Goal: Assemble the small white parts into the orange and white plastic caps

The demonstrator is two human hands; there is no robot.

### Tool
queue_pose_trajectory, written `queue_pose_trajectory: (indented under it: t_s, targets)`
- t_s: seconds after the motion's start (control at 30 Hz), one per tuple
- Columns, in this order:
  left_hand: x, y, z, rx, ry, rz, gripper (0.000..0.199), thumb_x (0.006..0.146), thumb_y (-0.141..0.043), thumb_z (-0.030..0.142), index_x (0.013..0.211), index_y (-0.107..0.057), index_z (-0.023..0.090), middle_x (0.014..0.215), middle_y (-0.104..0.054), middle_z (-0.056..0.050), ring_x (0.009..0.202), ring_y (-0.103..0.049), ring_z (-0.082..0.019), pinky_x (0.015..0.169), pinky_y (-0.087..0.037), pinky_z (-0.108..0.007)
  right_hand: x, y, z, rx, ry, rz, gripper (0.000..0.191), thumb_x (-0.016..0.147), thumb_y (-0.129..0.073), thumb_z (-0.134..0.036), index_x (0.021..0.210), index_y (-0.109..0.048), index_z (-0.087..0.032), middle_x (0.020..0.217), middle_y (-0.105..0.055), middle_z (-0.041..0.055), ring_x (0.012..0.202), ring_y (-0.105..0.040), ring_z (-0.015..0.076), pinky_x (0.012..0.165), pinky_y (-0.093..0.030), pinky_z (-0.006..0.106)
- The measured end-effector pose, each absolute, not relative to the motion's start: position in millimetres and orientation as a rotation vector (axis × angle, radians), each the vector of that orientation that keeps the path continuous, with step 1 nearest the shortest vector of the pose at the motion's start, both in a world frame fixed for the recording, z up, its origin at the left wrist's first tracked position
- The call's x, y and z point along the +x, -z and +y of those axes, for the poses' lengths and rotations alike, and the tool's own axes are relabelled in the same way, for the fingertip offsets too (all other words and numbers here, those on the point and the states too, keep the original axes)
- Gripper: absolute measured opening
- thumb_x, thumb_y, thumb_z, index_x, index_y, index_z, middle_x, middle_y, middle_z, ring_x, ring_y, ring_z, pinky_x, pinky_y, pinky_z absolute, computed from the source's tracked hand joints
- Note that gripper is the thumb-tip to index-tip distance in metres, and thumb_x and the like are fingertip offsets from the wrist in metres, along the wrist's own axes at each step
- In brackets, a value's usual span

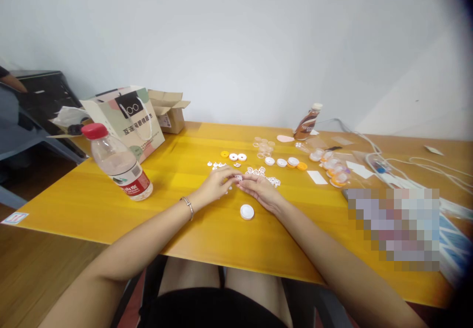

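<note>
A small white perforated piece is pinched between the fingertips of my left hand and my right hand, just above the table. Fingers partly cover it, so its full shape is hidden. Closer to me, between my forearms, lies a round white disc-like part. A pile of flat white pieces with holes sits just beyond my right hand. Small white parts are scattered past my left hand. Behind them are white round parts and a yellow one.
At left stand a red-capped water bottle, a paper bag and an open carton. Clear rings, a brown drink bottle, orange-and-white round cases, white cards and cables lie toward the right.
</note>
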State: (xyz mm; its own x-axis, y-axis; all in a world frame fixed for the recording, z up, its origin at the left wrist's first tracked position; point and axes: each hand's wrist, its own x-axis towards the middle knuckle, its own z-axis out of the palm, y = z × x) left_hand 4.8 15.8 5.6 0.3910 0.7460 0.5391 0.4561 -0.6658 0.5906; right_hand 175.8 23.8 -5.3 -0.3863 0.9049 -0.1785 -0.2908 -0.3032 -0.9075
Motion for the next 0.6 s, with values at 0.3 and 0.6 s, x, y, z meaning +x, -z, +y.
queue_pose_trajectory:
  t_s: [0.3,0.6]
  targets:
    - [5.0,-4.8,14.9,2.417,-1.162,1.088,0.022,0.083,-0.046,0.018,0.099,-0.061,0.019,0.087,-0.058,-0.006,0.081,-0.054,-0.014,0.076,-0.044,-0.028,175.6,6.2,23.1,-0.93,-1.777,-1.069,0.02,0.055,-0.073,-0.014,0.073,-0.064,-0.016,0.074,-0.068,0.0004,0.074,-0.064,0.0105,0.076,-0.05,0.02]
    - [6.3,-1.3,15.3,2.511,-1.117,1.127,0.024,0.083,-0.043,0.017,0.1,-0.06,0.019,0.087,-0.056,-0.007,0.081,-0.052,-0.015,0.076,-0.044,-0.028,174.8,8.2,23.5,-0.934,-1.755,-1.108,0.02,0.053,-0.074,-0.017,0.071,-0.064,-0.016,0.071,-0.067,0.0002,0.073,-0.064,0.0108,0.077,-0.049,0.022]
